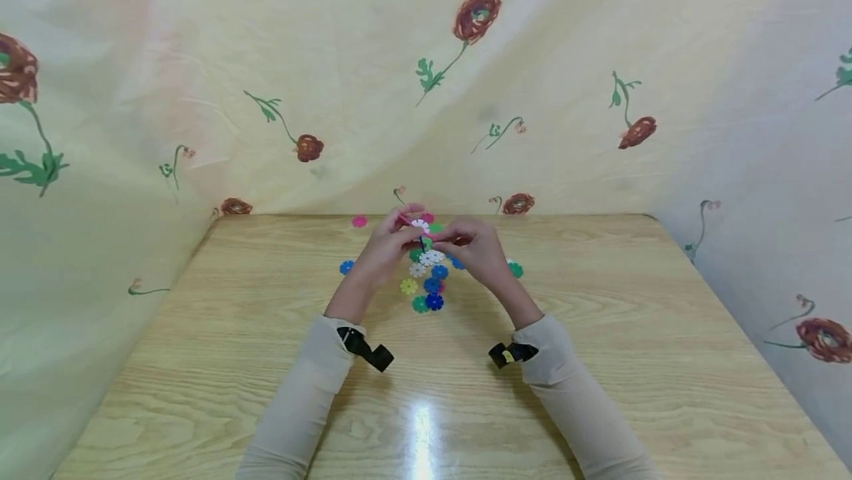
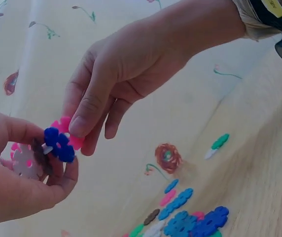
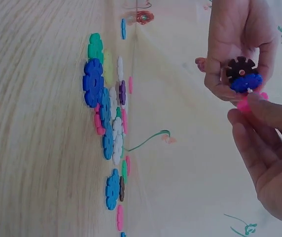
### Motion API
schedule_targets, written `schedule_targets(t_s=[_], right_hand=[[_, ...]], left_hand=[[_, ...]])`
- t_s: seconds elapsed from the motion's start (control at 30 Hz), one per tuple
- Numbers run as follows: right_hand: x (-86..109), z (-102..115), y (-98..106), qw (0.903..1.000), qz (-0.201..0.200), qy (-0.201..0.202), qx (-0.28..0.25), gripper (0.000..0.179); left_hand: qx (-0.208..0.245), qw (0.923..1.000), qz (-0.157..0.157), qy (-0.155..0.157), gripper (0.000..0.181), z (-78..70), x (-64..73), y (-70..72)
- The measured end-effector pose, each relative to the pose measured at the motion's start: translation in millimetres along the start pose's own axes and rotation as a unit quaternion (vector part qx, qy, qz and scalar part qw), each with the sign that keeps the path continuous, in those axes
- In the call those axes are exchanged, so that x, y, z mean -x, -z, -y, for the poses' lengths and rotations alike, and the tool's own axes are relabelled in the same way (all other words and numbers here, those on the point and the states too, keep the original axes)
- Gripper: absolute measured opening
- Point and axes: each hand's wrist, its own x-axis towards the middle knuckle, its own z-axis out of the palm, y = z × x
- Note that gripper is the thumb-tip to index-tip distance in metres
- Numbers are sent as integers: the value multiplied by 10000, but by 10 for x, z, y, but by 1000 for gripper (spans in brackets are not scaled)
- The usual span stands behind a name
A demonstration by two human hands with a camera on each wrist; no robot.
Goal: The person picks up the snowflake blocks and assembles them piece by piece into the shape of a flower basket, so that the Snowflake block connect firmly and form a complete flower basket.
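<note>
A small chain of joined, notched plastic flower discs is held between both hands above the table. My left hand (image 1: 381, 249) grips one end, where a brown disc (image 3: 241, 69) and a white disc (image 2: 24, 162) show among the fingers. Joined on beside the brown one is a dark blue disc (image 2: 59, 144). My right hand (image 1: 475, 249) pinches a bright pink disc (image 2: 73, 140) between thumb and fingers, right at the blue disc's edge. Part of the chain is hidden in the left palm.
Loose discs lie under and around the hands, including a yellow disc (image 1: 409, 286), a green disc (image 1: 421, 304) and several blue ones. A pink disc (image 1: 359, 221) sits at the back edge of the wooden table (image 1: 266, 332). Flowered cloth (image 1: 373, 80) hangs behind.
</note>
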Motion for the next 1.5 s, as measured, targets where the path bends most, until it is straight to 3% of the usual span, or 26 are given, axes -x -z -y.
schedule_targets(t_s=[0.2,0.57,0.73,0.9,1.07,1.2,1.37,1.5], right_hand=[[-4,2,-25,9987,498,-142,-33,13],[8,19,-9,9963,582,-611,183,9],[8,5,175,9917,803,-936,370,14],[9,-61,444,9881,999,-1006,588,16],[3,-218,703,9788,1365,-1032,1126,15],[24,-372,871,9661,1664,-1328,1462,16],[85,-583,1033,9488,1971,-1777,1713,23],[139,-713,1123,9420,2146,-1891,1755,22]], left_hand=[[625,9953,-741,-5,41,25,-24,-28],[203,9976,-621,212,43,28,-4,-128],[329,9977,-550,221,43,17,-6,-124],[421,9969,-628,201,41,-3,3,-88],[471,9966,-655,153,40,-37,15,-48],[428,9966,-677,183,40,-51,16,-28],[356,9968,-692,198,39,-64,24,-27],[340,9968,-692,202,39,-63,25,-35]])
